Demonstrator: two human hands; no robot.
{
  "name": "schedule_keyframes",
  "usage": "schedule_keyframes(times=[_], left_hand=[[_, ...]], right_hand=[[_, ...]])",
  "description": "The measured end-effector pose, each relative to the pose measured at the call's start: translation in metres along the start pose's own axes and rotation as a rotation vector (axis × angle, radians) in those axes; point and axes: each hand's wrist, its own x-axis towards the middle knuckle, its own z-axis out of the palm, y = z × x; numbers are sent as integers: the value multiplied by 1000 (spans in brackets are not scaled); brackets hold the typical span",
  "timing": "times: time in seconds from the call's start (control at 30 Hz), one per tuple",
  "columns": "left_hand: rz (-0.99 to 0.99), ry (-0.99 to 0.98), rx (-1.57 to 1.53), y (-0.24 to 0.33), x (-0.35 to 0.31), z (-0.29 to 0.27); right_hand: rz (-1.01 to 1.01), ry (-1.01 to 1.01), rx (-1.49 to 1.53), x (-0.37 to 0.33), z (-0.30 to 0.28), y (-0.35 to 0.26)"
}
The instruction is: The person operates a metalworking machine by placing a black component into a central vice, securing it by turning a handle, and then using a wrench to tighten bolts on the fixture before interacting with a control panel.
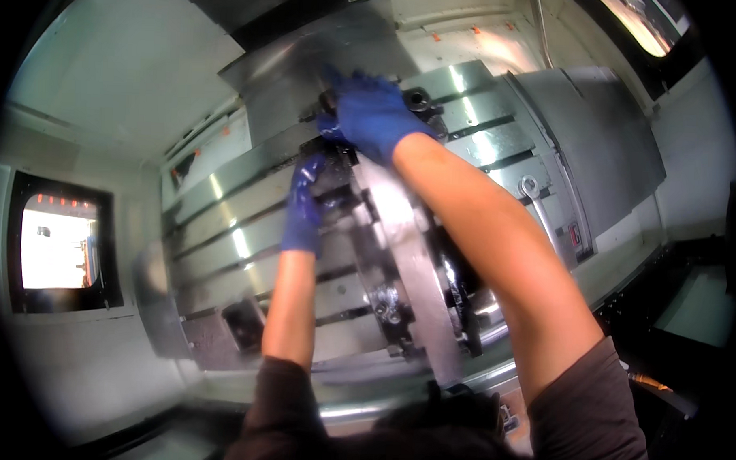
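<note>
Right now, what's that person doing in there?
A person in blue gloves is reaching over a slotted metal table, with both hands near the far end of a long metal bar. The right hand is beside a dark block with a round hole; the left hand is closer in, left of the bar. Blur hides what either hand grips. A ring-ended wrench lies right of the right forearm.

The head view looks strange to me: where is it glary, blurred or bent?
Head view: the left-hand window is mostly washed out to white, and glare streaks the slotted metal table; head view: the gloved left hand and gloved right hand look smeared, probably by motion; head view: straight edges bow toward the rim, and the corners go black.
</note>
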Motion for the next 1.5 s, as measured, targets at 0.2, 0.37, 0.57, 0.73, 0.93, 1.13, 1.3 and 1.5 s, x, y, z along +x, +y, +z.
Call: schedule_keyframes(times=[0.2, 0.37, 0.57, 0.73, 0.93, 1.13, 1.3, 1.5], left_hand=[[-255, 20, -429, 24, -1, 20], [-291, -3, -544, 28, 5, 29], [-236, 107, -654, 41, -3, 36], [-204, 92, -700, 42, -6, 35], [-205, 164, -613, 27, -2, 38], [-168, 99, -672, 33, 1, 39], [15, -101, -151, -10, 8, 9], [192, -120, 26, 1, -7, 8]], right_hand=[[4, -77, -133, -7, -17, -7], [23, 34, -156, -4, -7, -4], [4, 23, -73, -4, -8, -5], [29, 9, -100, -2, -5, -5], [48, -52, -183, 1, -5, -8], [114, -161, -188, 5, -8, -7], [30, -21, -220, 2, 1, -5], [122, -147, -111, 4, -15, -17]])
